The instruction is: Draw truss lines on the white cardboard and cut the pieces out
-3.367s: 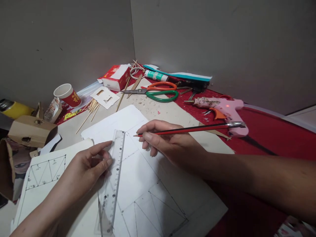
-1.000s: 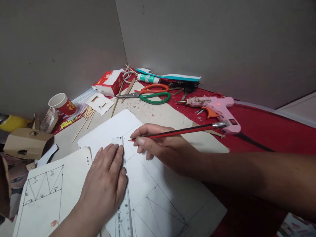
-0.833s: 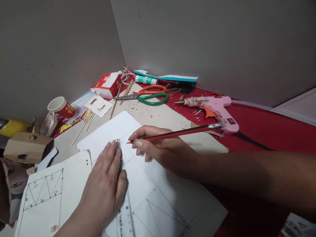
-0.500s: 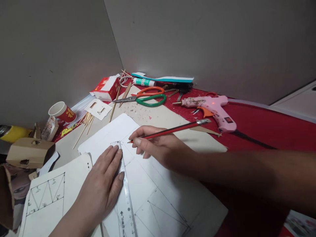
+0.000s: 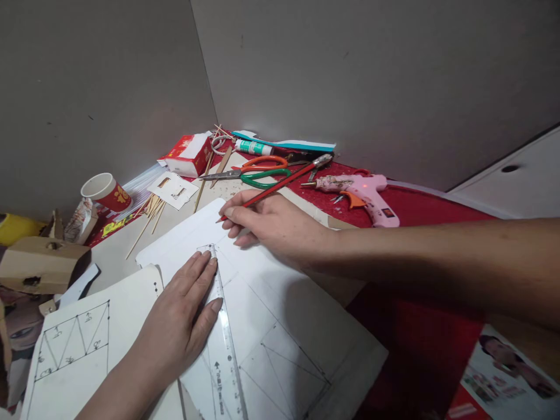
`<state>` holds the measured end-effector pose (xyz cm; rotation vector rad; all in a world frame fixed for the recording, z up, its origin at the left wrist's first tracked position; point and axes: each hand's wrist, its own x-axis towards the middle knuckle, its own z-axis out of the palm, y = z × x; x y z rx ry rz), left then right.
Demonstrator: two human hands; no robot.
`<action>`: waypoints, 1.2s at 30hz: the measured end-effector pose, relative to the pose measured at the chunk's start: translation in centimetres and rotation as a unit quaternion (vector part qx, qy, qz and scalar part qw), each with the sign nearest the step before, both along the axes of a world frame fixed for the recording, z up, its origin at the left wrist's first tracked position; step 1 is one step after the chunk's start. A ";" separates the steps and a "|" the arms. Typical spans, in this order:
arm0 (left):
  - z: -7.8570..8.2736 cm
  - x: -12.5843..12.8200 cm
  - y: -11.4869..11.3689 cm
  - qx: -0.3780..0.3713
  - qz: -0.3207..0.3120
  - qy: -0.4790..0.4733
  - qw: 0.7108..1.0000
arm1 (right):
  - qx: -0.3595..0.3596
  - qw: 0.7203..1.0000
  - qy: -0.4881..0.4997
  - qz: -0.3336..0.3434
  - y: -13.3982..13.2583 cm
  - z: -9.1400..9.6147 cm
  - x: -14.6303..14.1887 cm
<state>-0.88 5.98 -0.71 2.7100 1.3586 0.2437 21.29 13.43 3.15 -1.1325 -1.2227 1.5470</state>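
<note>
My left hand [image 5: 181,312] lies flat with its fingers stretched over a clear plastic ruler [image 5: 227,350], pressing it against a white sheet of paper [image 5: 258,303]. Thin pencil lines, some forming triangles, run across that sheet. In my right hand [image 5: 266,224] is a red pencil [image 5: 284,184], pinched near its tip and slanting up to the right. Its point is close to the sheet beyond the ruler's far end; whether it touches I cannot tell. Partly beneath my left forearm is another sheet with a drawn truss-like figure [image 5: 74,338].
Beyond the sheet lie scissors [image 5: 262,172] with orange and green handles, a glue stick [image 5: 254,147] and a pink glue gun [image 5: 367,192]. To the left are a paper cup [image 5: 107,192], thin wooden sticks [image 5: 151,216], a red box [image 5: 188,154] and a cardboard piece [image 5: 44,265].
My right hand has moved away from the ruler's end, farther up the sheet, and the pencil now tilts more steeply. My left hand stays on the ruler. The view has shifted slightly.
</note>
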 end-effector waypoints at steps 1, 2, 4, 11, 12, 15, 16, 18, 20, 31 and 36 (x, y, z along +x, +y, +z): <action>0.0 -0.1 0.0 -0.003 -0.001 0.002 1.000 | 0.016 1.000 0.015 -0.002 0.2 -0.1 -0.3; 0.1 -0.1 0.0 -0.005 -0.002 0.004 1.000 | 0.023 0.999 0.029 -0.005 0.4 -0.3 -0.5; 0.1 -0.2 0.1 -0.008 -0.003 0.007 1.000 | 0.014 0.999 0.048 -0.012 0.9 -0.9 -0.9; 0.6 -0.1 0.3 -0.014 -0.019 0.013 1.000 | -0.045 0.994 0.095 -0.027 1.5 -2.2 -0.9; 0.6 -0.1 0.3 -0.016 -0.019 0.015 1.000 | -0.041 0.994 0.096 -0.025 1.5 -2.3 -0.9; 0.7 -0.1 0.4 -0.021 -0.020 0.012 1.000 | -0.023 0.996 0.087 -0.012 1.4 -2.5 -0.7; 0.8 -0.2 0.4 -0.024 -0.020 0.011 0.999 | -0.016 0.996 0.085 -0.009 1.4 -2.7 -0.7; 0.8 -0.3 0.3 -0.030 -0.018 0.011 0.999 | -0.001 0.997 0.082 -0.005 1.3 -3.0 -0.7; 0.8 -0.3 0.3 -0.034 -0.020 0.015 0.999 | 0.007 0.997 0.077 -0.003 1.4 -3.2 -0.6; 1.0 -0.1 0.3 -0.017 -0.020 0.015 1.000 | 0.008 0.997 0.077 -0.008 1.3 -3.0 -0.7; 0.8 -0.1 0.1 -0.008 -0.013 0.024 1.000 | 0.008 0.999 0.050 0.003 1.1 -2.7 -0.7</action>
